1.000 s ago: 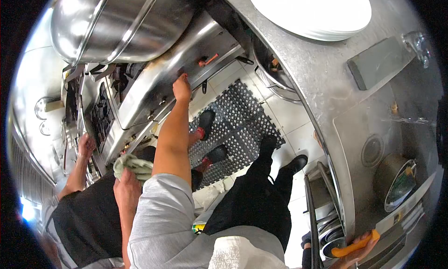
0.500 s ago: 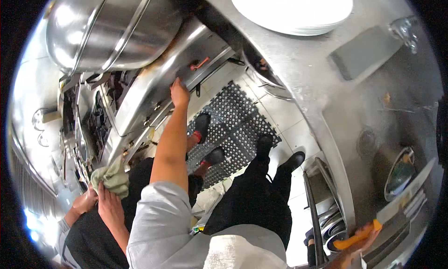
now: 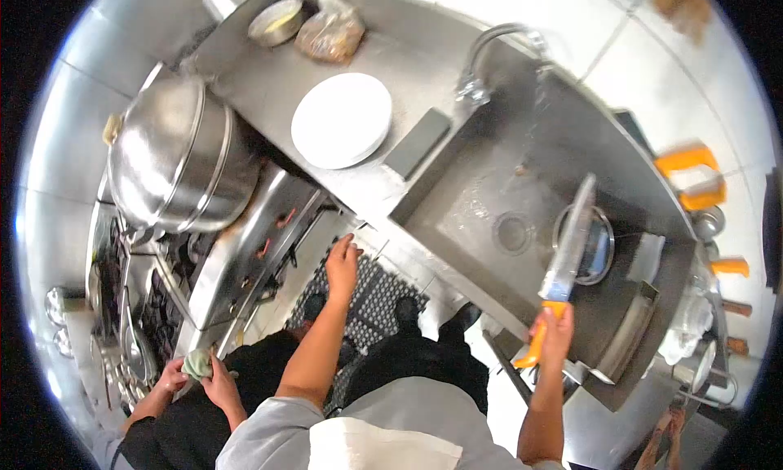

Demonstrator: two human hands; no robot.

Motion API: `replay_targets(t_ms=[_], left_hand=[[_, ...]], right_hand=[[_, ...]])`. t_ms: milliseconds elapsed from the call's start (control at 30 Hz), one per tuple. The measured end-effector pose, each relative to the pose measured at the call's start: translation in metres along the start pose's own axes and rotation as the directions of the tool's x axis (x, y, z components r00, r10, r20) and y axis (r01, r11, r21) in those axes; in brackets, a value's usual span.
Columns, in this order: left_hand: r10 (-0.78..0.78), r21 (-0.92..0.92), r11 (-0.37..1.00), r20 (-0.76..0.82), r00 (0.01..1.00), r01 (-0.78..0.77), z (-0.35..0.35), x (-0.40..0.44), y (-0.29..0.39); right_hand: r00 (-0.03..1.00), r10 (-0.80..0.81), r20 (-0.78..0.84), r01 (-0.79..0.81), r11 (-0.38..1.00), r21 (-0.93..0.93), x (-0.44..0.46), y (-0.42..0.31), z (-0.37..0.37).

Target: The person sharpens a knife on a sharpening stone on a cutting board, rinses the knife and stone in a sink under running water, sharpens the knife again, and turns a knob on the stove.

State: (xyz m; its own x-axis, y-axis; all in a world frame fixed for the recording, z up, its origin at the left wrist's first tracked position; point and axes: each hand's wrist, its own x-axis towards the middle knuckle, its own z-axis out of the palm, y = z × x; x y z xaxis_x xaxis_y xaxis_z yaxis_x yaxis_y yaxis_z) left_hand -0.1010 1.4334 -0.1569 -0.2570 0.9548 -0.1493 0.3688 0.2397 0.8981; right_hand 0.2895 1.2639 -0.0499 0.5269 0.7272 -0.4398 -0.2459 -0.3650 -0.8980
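My right hand (image 3: 555, 335) is wrapped round the orange handle of a large kitchen knife (image 3: 569, 250). The blade points away from me over the sink (image 3: 465, 205), above a round metal bowl (image 3: 602, 246) in it. My left hand (image 3: 342, 264) hangs in the gap between stove and sink, above the floor mat. It holds nothing, and its fingers are loosely bent and apart. On the counter beside the sink lie a grey rectangular block like a sharpening stone (image 3: 418, 144) and a stack of white plates (image 3: 341, 121).
A large steel pot (image 3: 175, 156) stands on the stove (image 3: 236, 262) at left. Close to my left, another person's hands (image 3: 200, 380) hold a green cloth (image 3: 196, 364). A faucet (image 3: 477, 82) rises behind the sink. Further back are a plastic bag of food (image 3: 330, 29) and a metal bowl (image 3: 276, 21).
My view has swung toward the sink. My left hand has come away from the stove front. The knife in my right hand has moved from the lower right edge to over the sink.
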Motion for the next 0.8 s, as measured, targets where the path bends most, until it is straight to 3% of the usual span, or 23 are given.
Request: replay_targets(t_ms=[33,100,167,200,233,300,367,500,533,600,733,800], left_hand=[[0.050,0.074,0.996,0.024,0.998,-0.052,0.000,-0.002,0.042],[0.203,-0.019,0.979,-0.022,0.979,-0.203,0.003,-0.006,0.104],[0.207,-0.324,0.921,-0.058,0.977,-0.215,0.017,-0.013,0.155],[0.211,-0.386,0.898,-0.048,0.976,-0.213,0.025,-0.020,0.182],[0.210,-0.470,0.861,-0.015,0.978,-0.192,0.035,-0.025,0.201],[0.150,-0.577,0.814,0.102,0.983,-0.065,0.064,-0.028,0.228],[0.040,-0.613,0.769,0.329,0.944,0.181,0.102,-0.031,0.247],[-0.030,-0.578,0.570,0.695,0.718,0.584,0.169,-0.030,0.270],[-0.022,-0.576,0.572,0.701,0.713,0.584,0.179,-0.024,0.274],[0.119,-0.509,0.500,0.842,0.527,0.701,0.197,-0.009,0.279],[0.205,-0.554,0.601,0.804,0.559,0.576,0.223,0.008,0.269],[0.096,-0.518,0.616,0.797,0.596,0.594,0.224,0.011,0.271]], right_hand=[[0.999,0.033,0.030,-0.033,0.999,-0.004,0.003,-0.003,0.000],[0.992,-0.008,0.126,0.001,0.998,0.055,0.009,-0.011,0.005],[0.995,-0.048,0.090,0.040,0.995,0.087,0.015,-0.034,0.021],[0.975,-0.056,0.216,0.050,0.998,0.032,0.022,-0.049,0.018],[0.975,-0.064,0.211,0.056,0.998,0.040,0.030,-0.058,0.018],[0.943,-0.134,0.303,0.169,0.981,-0.094,0.053,-0.079,0.026],[0.949,-0.111,0.295,0.148,0.983,-0.106,0.068,-0.101,0.040],[0.947,-0.143,0.287,0.202,0.961,-0.188,0.104,-0.136,0.071],[0.949,-0.150,0.278,0.206,0.961,-0.185,0.114,-0.140,0.078],[0.940,-0.158,0.303,0.231,0.947,-0.224,0.127,-0.150,0.089],[0.936,-0.169,0.309,0.244,0.945,-0.220,0.131,-0.163,0.100],[0.936,-0.151,0.317,0.232,0.943,-0.237,0.134,-0.159,0.098]])
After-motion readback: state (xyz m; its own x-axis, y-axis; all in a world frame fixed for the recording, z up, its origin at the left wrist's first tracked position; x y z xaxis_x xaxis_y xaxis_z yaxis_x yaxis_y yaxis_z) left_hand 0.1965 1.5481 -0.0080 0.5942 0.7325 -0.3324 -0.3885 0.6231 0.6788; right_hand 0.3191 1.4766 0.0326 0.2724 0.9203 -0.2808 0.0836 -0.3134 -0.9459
